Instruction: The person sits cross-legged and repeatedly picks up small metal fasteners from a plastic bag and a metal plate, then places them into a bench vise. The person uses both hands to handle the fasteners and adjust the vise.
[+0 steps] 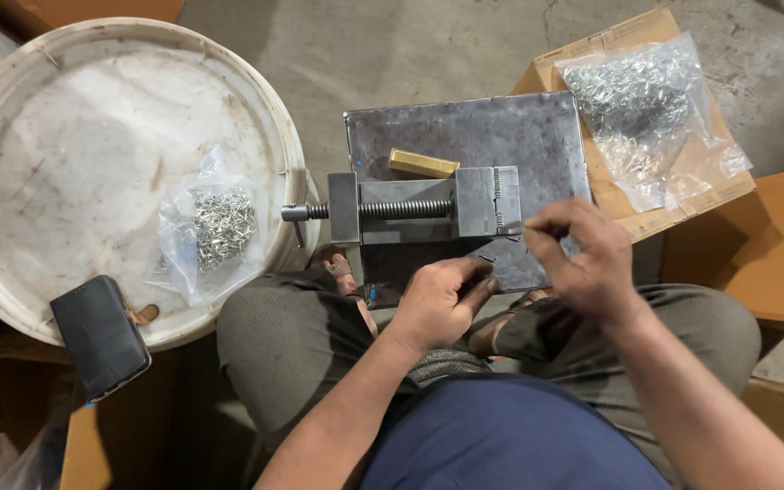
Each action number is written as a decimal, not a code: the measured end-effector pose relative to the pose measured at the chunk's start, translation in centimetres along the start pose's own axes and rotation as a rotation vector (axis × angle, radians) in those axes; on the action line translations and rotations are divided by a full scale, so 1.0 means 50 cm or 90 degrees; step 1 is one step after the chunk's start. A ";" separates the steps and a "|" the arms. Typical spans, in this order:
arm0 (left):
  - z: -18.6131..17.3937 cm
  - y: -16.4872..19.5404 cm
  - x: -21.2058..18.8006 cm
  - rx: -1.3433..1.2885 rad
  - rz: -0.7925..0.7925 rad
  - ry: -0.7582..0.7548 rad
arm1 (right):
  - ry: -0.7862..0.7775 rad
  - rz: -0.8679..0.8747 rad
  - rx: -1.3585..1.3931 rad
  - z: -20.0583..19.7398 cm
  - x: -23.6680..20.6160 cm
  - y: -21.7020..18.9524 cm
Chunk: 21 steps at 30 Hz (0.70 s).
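A small steel vise (419, 207) with a threaded screw lies on a dark metal plate (465, 132) on the floor in front of my knees. A brass-coloured bar (422, 163) rests on the plate just behind the vise. My right hand (583, 254) pinches a tiny metal pin near the vise's jaw end. My left hand (442, 299) hovers just below the vise with fingers curled; a small dark piece lies on the plate by its fingertips. Whether the left hand holds anything is hidden.
A large white drum lid (74, 163) at the left carries a clear bag of small metal pins (215, 227) and a black phone (100, 336). A second bag of pins (646, 100) lies on cardboard (610, 195) at the upper right. Brown boxes stand to the right.
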<state>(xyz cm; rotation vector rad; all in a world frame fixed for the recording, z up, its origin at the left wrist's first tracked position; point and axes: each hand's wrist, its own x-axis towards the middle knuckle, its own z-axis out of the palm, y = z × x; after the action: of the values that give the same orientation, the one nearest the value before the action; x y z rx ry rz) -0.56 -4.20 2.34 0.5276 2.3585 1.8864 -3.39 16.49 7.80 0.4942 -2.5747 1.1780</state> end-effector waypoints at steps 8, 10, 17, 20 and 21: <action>0.010 -0.033 -0.004 -0.219 -0.069 0.049 | -0.081 -0.068 -0.103 -0.007 0.082 -0.032; 0.011 -0.042 -0.004 -0.277 -0.086 0.063 | -0.091 -0.069 -0.119 -0.006 0.088 -0.040; 0.009 -0.052 -0.001 -0.241 -0.076 0.102 | -0.106 -0.122 -0.154 -0.010 0.081 -0.028; 0.014 -0.052 -0.011 -0.279 -0.117 0.113 | -0.043 -0.065 -0.143 -0.010 0.025 -0.012; 0.014 -0.054 -0.010 -0.314 -0.133 0.116 | -0.009 -0.041 -0.143 -0.005 0.008 -0.007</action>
<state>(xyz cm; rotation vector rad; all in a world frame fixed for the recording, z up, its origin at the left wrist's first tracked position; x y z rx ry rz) -0.49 -4.20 -0.46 0.0632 1.8327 2.3700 -3.59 16.39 8.35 0.5309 -2.6387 0.8546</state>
